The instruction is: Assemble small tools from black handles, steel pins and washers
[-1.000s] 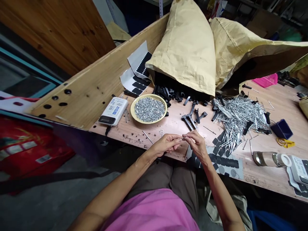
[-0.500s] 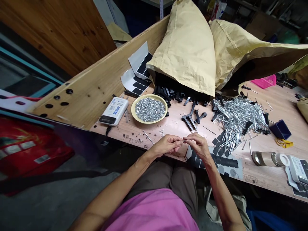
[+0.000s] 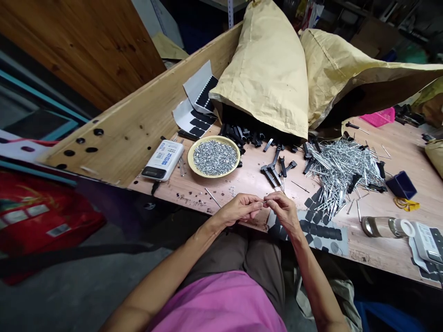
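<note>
L hand (image 3: 240, 208) and R hand (image 3: 284, 211) are held up just over the bench edge, right of & nearer the person than the yellow plate (image 3: 189, 159). Neither is spread: both are curled in, fingertips meeting at a thin metal pin (image 3: 266, 201), pinched btwn them. Pin's tip is tiny and partly hidden by the fingers, so can't tell if a small part sits on it.

Looks like fine hand-assembly, one small piece at a time, w/ this pin at the fitting step. Next move calls for steady fingertip control, not force.

Plate holds a heap of small steel nuts (image 3: 214, 157), w/ a few strays (image 3: 231, 189) just below it. A white digital device (image 3: 162, 160) sits just left of plate. Black plastic parts (image 3: 273, 173) lie right of plate, and a big pile of steel pins (image 3: 341, 173) further right. Sheet of black pads (image 3: 320, 233) lies under R wrist area, toward bench edge. Kraft sack (image 3: 266, 78) lies behind plate, spilling black pieces (image 3: 238, 134).
</note>
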`<state>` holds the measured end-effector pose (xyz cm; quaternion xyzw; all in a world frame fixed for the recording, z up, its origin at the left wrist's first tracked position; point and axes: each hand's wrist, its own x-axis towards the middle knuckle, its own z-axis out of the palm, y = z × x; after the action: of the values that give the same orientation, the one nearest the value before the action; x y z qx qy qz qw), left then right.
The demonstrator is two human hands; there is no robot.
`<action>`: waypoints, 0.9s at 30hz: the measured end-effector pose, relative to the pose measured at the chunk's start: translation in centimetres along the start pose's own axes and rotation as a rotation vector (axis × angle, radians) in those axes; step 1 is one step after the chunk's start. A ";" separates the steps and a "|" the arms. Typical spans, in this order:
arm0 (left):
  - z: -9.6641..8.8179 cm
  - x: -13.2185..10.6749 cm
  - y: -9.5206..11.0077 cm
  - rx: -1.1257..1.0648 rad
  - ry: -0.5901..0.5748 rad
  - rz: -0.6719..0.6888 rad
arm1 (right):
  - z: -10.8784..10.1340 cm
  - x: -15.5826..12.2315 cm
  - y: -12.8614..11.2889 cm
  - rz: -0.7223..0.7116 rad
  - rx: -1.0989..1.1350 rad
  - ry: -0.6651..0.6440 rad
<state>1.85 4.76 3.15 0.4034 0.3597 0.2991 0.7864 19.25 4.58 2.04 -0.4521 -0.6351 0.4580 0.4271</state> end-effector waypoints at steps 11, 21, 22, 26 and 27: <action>0.5 0.1 -0.7 0.113 0.113 0.045 | 0.0 -0.5 -0.2 -0.140 -0.217 0.115; 0.2 0.7 -0.9 -0.062 -0.036 -0.054 | -1.0 -0.3 -0.4 0.073 0.079 -0.006; 0.3 0.7 -0.8 -0.050 -0.040 -0.045 | -1.1 -0.2 -0.4 0.103 0.110 -0.007; 0.6 0.7 -0.5 -0.006 -0.015 -0.007 | -1.1 -0.3 -0.4 0.179 0.175 0.034; 0.6 0.7 -0.5 -0.002 -0.008 -0.004 | -1.1 -0.2 -0.4 0.185 0.174 0.043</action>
<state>2.80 4.77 2.74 0.4032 0.3571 0.2961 0.7888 20.24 4.47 2.65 -0.4795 -0.5394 0.5391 0.4342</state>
